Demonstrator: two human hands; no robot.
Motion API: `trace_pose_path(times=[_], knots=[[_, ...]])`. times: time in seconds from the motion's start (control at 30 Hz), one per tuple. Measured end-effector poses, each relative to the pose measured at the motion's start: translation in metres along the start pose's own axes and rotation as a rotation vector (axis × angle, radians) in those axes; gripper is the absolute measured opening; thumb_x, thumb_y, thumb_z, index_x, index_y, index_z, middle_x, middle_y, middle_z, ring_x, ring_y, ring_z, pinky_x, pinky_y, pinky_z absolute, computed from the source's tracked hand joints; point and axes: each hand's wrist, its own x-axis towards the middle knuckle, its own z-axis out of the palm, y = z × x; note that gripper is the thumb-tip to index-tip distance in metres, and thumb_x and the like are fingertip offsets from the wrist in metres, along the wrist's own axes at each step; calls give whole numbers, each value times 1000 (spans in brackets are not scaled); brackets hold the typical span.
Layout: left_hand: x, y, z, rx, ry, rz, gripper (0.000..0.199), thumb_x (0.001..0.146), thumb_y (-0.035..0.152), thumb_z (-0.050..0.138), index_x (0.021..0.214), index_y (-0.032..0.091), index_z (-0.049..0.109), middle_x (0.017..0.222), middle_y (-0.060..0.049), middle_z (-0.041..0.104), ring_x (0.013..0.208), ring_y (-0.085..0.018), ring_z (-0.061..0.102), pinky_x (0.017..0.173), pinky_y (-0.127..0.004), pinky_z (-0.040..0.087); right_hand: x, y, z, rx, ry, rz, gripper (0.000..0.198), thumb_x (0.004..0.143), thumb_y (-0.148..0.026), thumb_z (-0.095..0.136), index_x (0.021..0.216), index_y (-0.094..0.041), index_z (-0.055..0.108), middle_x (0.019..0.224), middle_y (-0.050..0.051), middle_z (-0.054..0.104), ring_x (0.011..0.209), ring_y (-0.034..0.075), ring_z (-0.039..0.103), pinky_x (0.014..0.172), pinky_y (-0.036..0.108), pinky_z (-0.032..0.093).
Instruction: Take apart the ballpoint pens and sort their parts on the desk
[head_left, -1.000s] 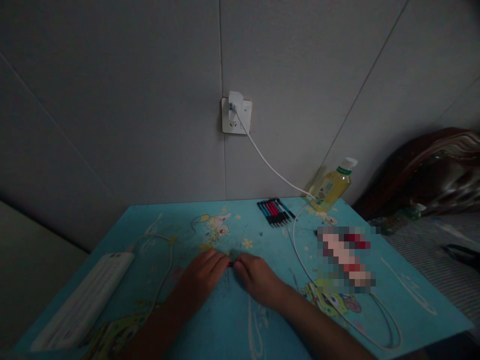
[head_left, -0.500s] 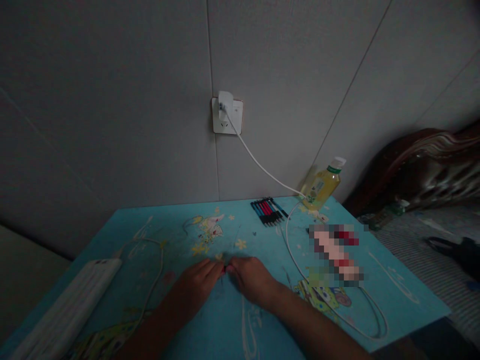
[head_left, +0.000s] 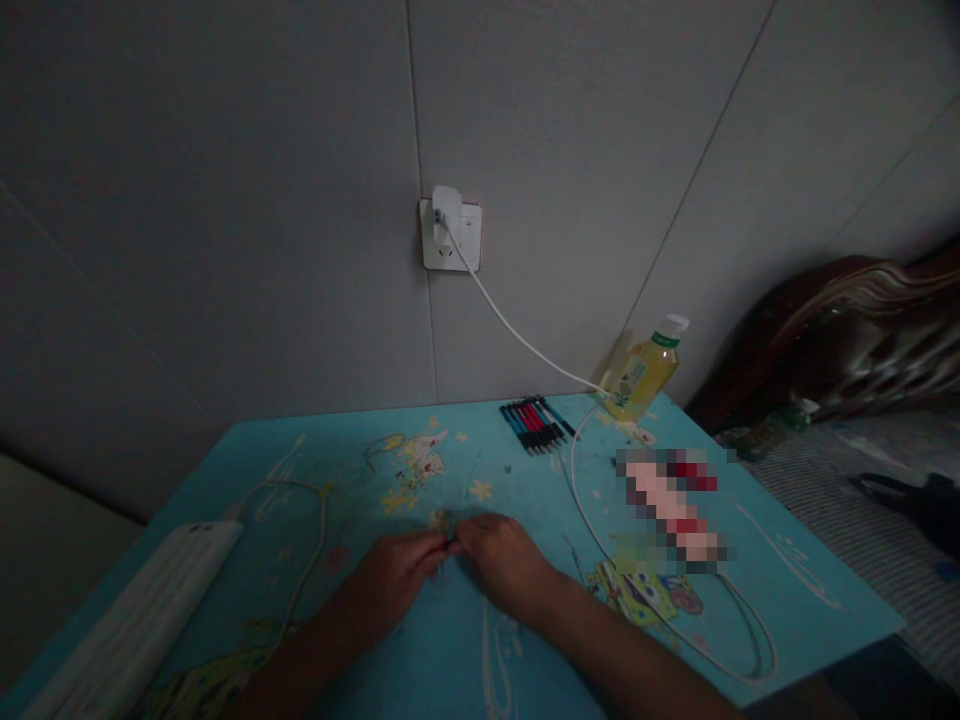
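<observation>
Over the middle of the table, my left hand (head_left: pixel 409 570) and my right hand (head_left: pixel 504 562) meet with closed fingers. Between their fingertips shows a short dark and reddish piece of what looks like a pen (head_left: pixel 451 546); the fingers hide most of it. Beyond my right hand, several pens (head_left: pixel 534 425) with blue, red and black barrels lie side by side in a slanted row, tips towards me.
The blue table (head_left: pixel 300 540) carries cartoon prints. At left lies a white power strip (head_left: pixel 157 610). A bottle of yellow drink (head_left: pixel 643 375) stands at the back right beside a white cable (head_left: pixel 577 470). A pixelated patch (head_left: pixel 667 505) covers something at right. Behind rises a wall with a socket (head_left: pixel 451 236).
The left-hand fingers have shifted slightly, and a little more of the dark piece shows between the hands. The row of pens has not moved.
</observation>
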Motion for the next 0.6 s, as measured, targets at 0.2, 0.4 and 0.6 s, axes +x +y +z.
trace_pose_path(times=[0.2, 0.4, 0.6], knots=[[2, 3, 0, 6, -33, -31, 29, 99, 30, 42, 89, 18, 67, 80, 0, 67, 75, -14, 62, 70, -24, 47, 1, 5, 0, -31, 32, -75, 17, 97, -26, 52, 86, -17, 61, 78, 4, 66, 77, 18, 61, 75, 29, 46], [4, -4, 0, 484, 175, 119, 25, 100, 29, 43, 102, 18, 65, 89, -5, 62, 82, -18, 60, 75, -31, 49, 1, 2, -7, 63, 111, 22, 20, 99, -24, 44, 102, -16, 62, 90, 7, 65, 86, 19, 59, 79, 30, 48], [3, -11, -4, 734, 201, 224, 18, 96, 16, 48, 96, 18, 66, 83, -4, 59, 83, -19, 54, 77, -33, 46, 0, -5, -16, 303, 75, 48, 24, 100, -26, 42, 108, -18, 63, 96, 6, 65, 88, 17, 60, 82, 28, 48]])
